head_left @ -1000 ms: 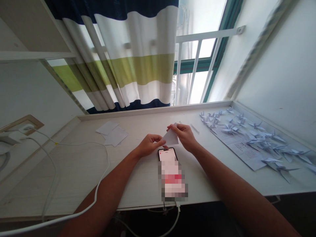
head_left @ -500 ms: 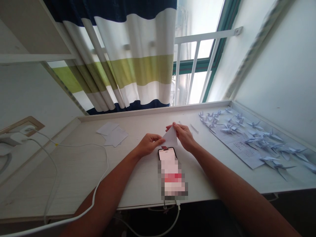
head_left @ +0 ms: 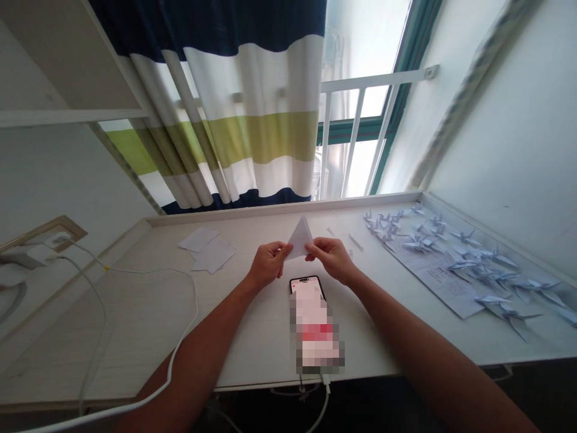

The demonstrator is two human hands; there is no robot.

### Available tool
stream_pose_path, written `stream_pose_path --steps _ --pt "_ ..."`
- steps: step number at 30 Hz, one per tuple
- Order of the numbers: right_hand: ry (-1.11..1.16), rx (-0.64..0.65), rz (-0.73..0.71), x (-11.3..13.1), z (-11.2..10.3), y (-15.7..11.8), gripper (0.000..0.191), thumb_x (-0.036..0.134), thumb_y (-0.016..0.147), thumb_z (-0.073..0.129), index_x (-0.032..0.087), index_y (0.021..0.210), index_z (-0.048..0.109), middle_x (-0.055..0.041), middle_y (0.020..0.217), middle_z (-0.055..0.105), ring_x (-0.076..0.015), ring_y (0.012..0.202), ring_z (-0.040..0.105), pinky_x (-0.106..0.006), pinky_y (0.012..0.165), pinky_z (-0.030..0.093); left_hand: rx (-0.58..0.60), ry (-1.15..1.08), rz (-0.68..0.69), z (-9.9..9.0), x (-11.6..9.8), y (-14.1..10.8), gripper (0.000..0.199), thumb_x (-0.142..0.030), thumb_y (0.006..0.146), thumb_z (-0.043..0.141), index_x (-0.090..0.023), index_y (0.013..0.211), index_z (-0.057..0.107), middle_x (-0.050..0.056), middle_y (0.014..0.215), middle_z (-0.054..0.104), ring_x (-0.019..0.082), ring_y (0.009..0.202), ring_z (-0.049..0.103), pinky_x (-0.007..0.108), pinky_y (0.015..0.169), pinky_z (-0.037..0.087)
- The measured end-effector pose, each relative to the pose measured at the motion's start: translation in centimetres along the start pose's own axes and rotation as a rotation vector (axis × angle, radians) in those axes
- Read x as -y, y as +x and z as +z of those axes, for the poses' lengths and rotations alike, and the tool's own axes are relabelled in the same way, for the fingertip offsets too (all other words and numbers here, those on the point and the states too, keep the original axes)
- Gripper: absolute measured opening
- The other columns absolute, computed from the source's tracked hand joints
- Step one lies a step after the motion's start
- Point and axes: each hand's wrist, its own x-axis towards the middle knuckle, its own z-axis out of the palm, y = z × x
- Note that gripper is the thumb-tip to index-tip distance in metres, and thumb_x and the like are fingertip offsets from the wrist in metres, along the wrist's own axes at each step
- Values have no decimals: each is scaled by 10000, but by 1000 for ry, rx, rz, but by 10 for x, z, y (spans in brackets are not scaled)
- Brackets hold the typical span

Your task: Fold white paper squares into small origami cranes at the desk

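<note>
Between both hands, just above the desk, is a piece of white paper (head_left: 299,239) folded into a triangle with its point upward. My left hand (head_left: 269,261) pinches its lower left corner between thumb and fingers. At the lower right side, my right hand (head_left: 332,257) grips it the same way, fingers curled behind. Directly below the hands lies a phone (head_left: 311,300) with a lit, partly blurred screen and a cable at its near end.
Several folded paper cranes (head_left: 484,258) cover the desk's right side, some on a printed sheet (head_left: 444,285). Loose white paper squares (head_left: 214,254) lie at the left. Paper strips (head_left: 356,242) rest behind my right hand. A white cable (head_left: 196,294) crosses my left forearm.
The paper has turned so its point faces up, and both hands now hold its lower corners. My right hand has moved down from the top of the paper. The camera view has shifted slightly.
</note>
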Motion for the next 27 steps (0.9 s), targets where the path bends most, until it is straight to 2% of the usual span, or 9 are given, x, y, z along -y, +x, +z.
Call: stream_pose_path --steps 2,3,5,6,8,11,16,20,27 --pt "-51 16 -20 -1 -2 1 344 508 842 700 166 811 708 -43 726 689 -180 693 629 -330 713 503 14 9 35 -1 1 2 444 -591 881 621 -157 852 709 -8 511 620 127 453 576 229 482 417" --pt "-89 26 -26 -1 -3 2 328 488 850 687 166 786 694 -40 724 680 -179 693 624 -326 700 499 2 32 69 -2 2 3 411 -563 867 656 -159 898 725 24 639 695 145 574 644 235 547 455" --pt "-204 68 -10 2 -7 4 321 443 854 670 168 690 646 -25 679 640 -168 661 589 -307 644 467 -55 46 114 -5 3 6 396 -515 848 699 -174 1046 734 60 853 754 173 777 690 244 639 482" --pt "-258 117 12 4 -10 5 318 427 853 664 168 671 635 -18 661 623 -162 642 571 -299 617 449 -73 23 120 -6 3 7 412 -500 846 706 -180 1105 724 65 902 759 175 813 688 246 653 482" --pt "-343 237 46 10 -13 8 337 423 854 658 169 637 614 -3 626 588 -149 610 538 -288 580 415 -78 -70 114 -9 2 8 401 -483 846 709 -170 1096 725 58 855 751 160 757 669 249 634 471" --pt "-430 310 49 19 -17 15 337 456 865 652 163 700 665 -22 683 637 -158 642 563 -297 604 431 -93 -181 101 -11 -2 9 326 -463 818 737 -144 889 738 39 698 708 133 624 619 247 570 439" --pt "-229 179 16 13 -16 22 348 509 846 690 162 825 699 -52 800 687 -187 752 623 -337 708 514 -162 -325 21 -9 -5 8 326 -445 765 786 -143 808 672 50 704 724 175 635 701 253 548 468" --pt "-114 95 53 0 -12 18 379 539 807 734 163 785 694 -42 769 681 -182 738 621 -346 730 525 -204 -345 -13 -6 -4 7 352 -451 744 802 -144 818 647 43 722 730 206 641 739 259 553 500" --pt "-28 92 38 0 -12 10 372 522 831 720 160 749 694 -37 748 667 -181 734 606 -339 712 506 -197 -324 -38 -7 -4 6 360 -441 732 815 -153 831 623 50 753 750 229 668 758 262 561 531"
